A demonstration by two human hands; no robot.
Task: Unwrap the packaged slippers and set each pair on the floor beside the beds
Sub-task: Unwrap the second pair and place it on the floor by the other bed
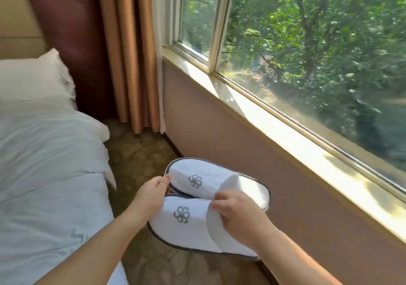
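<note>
The left grip (151, 194) is curled round the toe ends of the pair of slippers (193, 205), with the thumb on the rim of the farther one. The right grip (237, 212) pinches the edge of the nearer slipper's upper band. To the left of both grips runs the bed (44, 152), white and rumpled, and to their right is the wall (241, 152) under the window. Beneath them lies the carpeted floor (136, 152), a narrow strip between bed and wall. The pair sits side by side, logos up, with no wrapper showing; I cannot tell whether the soles touch the carpet. I'd say the setting-down is in hand. Lower both soles flat together, toes even, close by the bed, then let go without tugging the uppers askew.
</note>
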